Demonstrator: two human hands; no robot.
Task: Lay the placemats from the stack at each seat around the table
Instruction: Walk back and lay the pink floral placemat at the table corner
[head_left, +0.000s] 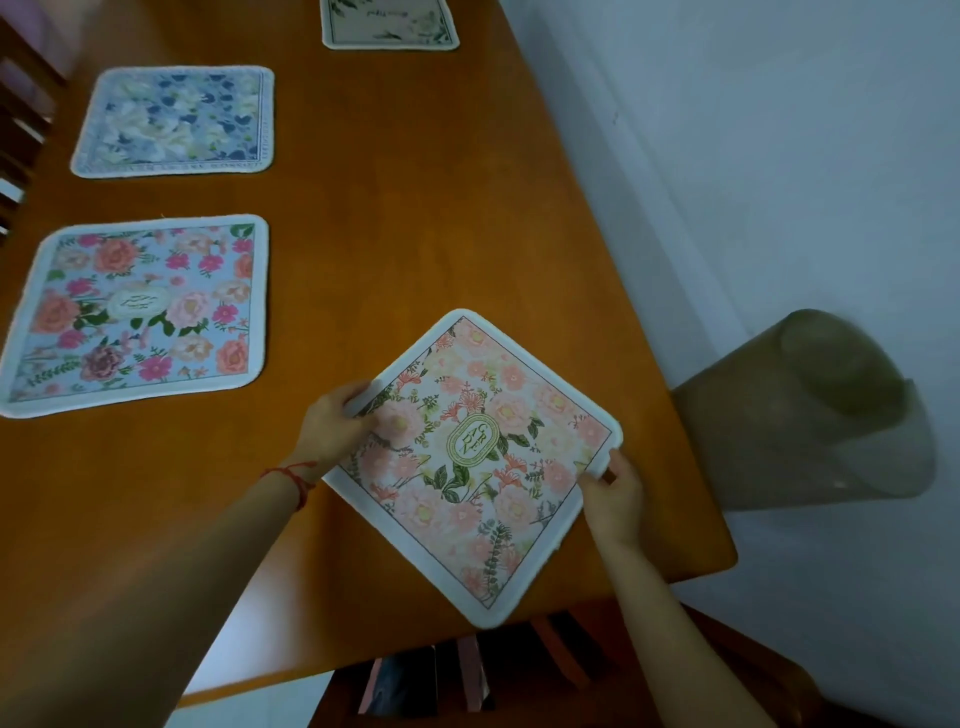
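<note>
i see both hands on the peach floral placemat (475, 457), a soft square with rounded corners and white piped edge, turned like a diamond near the table's (415, 208) right edge. left hand (332, 423) pinches its left corner; right hand (613, 491) pinches its right corner. three more mats lie flat on the glossy wood: pink-and-blue floral mat (137, 314), blue floral mat (174, 119), pale green-bordered mat (389, 23).

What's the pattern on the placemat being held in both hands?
Pale pink peonies with green leaves, white border, on the held square placemat; seen in the head view.
</note>
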